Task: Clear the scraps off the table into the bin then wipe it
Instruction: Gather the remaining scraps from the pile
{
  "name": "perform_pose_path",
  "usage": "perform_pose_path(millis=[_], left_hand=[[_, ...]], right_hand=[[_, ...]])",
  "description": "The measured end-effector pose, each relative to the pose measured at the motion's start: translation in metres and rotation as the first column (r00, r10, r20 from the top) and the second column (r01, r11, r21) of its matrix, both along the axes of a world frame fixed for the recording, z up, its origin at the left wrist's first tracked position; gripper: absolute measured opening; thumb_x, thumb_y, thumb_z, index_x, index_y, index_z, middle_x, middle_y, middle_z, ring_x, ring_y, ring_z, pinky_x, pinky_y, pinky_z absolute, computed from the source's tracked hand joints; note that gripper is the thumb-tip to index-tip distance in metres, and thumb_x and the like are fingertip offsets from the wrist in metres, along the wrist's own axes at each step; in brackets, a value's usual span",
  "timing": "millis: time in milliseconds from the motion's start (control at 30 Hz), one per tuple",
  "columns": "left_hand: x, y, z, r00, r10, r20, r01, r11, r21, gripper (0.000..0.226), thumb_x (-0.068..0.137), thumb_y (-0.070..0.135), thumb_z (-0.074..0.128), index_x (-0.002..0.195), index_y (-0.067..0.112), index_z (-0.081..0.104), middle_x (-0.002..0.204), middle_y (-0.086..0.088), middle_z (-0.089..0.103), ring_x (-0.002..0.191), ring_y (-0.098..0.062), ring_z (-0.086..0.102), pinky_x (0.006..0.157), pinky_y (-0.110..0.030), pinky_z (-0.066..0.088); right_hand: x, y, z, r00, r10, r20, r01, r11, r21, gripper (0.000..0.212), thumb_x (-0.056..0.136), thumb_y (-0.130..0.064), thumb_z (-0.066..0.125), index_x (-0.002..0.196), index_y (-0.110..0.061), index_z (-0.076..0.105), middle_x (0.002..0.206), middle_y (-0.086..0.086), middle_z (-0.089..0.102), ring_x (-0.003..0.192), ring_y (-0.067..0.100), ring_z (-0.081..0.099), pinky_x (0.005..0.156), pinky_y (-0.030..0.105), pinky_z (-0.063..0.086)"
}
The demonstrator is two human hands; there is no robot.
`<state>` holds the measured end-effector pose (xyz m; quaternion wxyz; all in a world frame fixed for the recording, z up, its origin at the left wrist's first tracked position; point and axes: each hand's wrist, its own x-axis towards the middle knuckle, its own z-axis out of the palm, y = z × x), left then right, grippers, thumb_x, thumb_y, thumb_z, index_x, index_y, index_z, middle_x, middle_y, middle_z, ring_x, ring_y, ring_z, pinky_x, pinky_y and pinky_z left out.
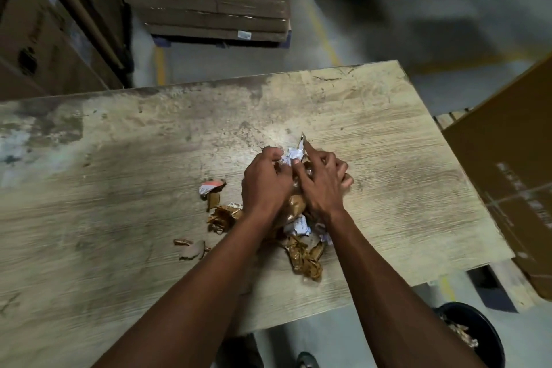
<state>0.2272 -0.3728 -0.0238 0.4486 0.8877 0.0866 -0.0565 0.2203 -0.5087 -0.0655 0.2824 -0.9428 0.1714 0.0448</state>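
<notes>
A heap of scraps (pixel 304 254), crumpled brown tape and white paper, lies on the worn wooden table (pixel 119 188) right of its middle. My left hand (pixel 264 185) and my right hand (pixel 324 185) are side by side on top of the heap, fingers curled round the scraps and bunching them together. A white crumpled piece (pixel 294 155) sticks out between my fingertips. Loose bits lie to the left: an orange-and-white scrap (pixel 210 187), brown tape (pixel 222 218) and a cardboard shred (pixel 192 249). A black bin (pixel 490 337) with scraps inside stands on the floor below the table's near right corner.
A large cardboard box (pixel 513 173) stands close to the table's right edge. Stacked flat cartons on a pallet (pixel 209 0) sit beyond the far edge, and more cartons (pixel 38 39) stand at the far left. A shoe (pixel 306 360) shows under the near edge.
</notes>
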Motion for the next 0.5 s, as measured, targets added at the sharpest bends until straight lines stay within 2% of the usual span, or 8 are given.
perform_pose_path(millis=[67, 133, 233, 300, 400, 500], left_hand=[[-0.002, 0.01, 0.006, 0.998, 0.039, 0.057, -0.038, 0.999, -0.011, 0.027, 0.104, 0.032, 0.065, 0.131, 0.03, 0.067, 0.13, 0.008, 0.073, 0.113, -0.016, 0.068, 0.09, -0.028, 0.05], [-0.006, 0.023, 0.013, 0.982, 0.123, 0.14, -0.113, 0.991, -0.076, 0.025, 0.105, 0.03, 0.065, 0.13, 0.029, 0.066, 0.122, 0.01, 0.075, 0.108, -0.013, 0.071, 0.089, -0.03, 0.055], [-0.013, 0.048, 0.016, 0.938, 0.304, 0.168, -0.243, 0.92, -0.306, 0.018, 0.104, 0.035, 0.066, 0.122, 0.037, 0.067, 0.11, 0.013, 0.078, 0.1, -0.007, 0.075, 0.089, -0.042, 0.064], [-0.021, 0.064, 0.014, 0.904, 0.389, 0.178, -0.311, 0.883, -0.352, 0.015, 0.102, 0.039, 0.066, 0.117, 0.041, 0.067, 0.106, 0.014, 0.078, 0.1, -0.006, 0.075, 0.088, -0.048, 0.065], [-0.039, 0.084, 0.006, 0.87, 0.457, 0.184, -0.404, 0.875, -0.267, 0.021, 0.106, 0.042, 0.062, 0.125, 0.033, 0.067, 0.113, 0.015, 0.075, 0.105, -0.01, 0.072, 0.095, -0.045, 0.061], [-0.069, 0.101, -0.017, 0.889, 0.437, 0.139, -0.443, 0.897, 0.011, 0.058, 0.1, 0.069, 0.045, 0.141, 0.03, 0.058, 0.143, 0.002, 0.063, 0.135, -0.023, 0.055, 0.113, -0.048, 0.045]], right_hand=[[0.0, -0.001, -0.003, 1.0, 0.026, -0.014, -0.027, 0.998, -0.065, 0.05, 0.106, -0.071, 0.04, 0.154, -0.06, 0.043, 0.157, 0.011, 0.041, 0.145, 0.035, 0.031, 0.115, 0.057, 0.021], [-0.001, -0.003, -0.006, 0.999, 0.041, -0.016, -0.043, 0.994, -0.097, 0.047, 0.106, -0.07, 0.04, 0.149, -0.056, 0.052, 0.157, 0.01, 0.042, 0.144, 0.034, 0.033, 0.114, 0.056, 0.022], [-0.003, -0.005, -0.01, 0.999, 0.04, 0.016, -0.039, 0.997, -0.07, 0.043, 0.109, -0.065, 0.04, 0.147, -0.052, 0.055, 0.16, 0.012, 0.042, 0.148, 0.035, 0.031, 0.117, 0.057, 0.019], [-0.004, -0.007, -0.01, 0.998, 0.036, 0.046, -0.035, 0.999, -0.016, 0.043, 0.11, -0.064, 0.034, 0.146, -0.052, 0.054, 0.156, 0.01, 0.045, 0.145, 0.033, 0.031, 0.115, 0.056, 0.019], [-0.004, -0.011, -0.007, 0.998, 0.008, 0.066, -0.015, 0.995, 0.103, 0.06, 0.103, -0.072, 0.02, 0.152, -0.052, 0.049, 0.15, 0.005, 0.046, 0.142, 0.028, 0.033, 0.11, 0.052, 0.019], [-0.011, -0.013, -0.002, 0.993, -0.019, 0.114, -0.007, 0.974, 0.228, 0.068, 0.098, -0.078, 0.019, 0.156, -0.051, 0.043, 0.156, 0.003, 0.043, 0.146, 0.027, 0.033, 0.11, 0.049, 0.016]])
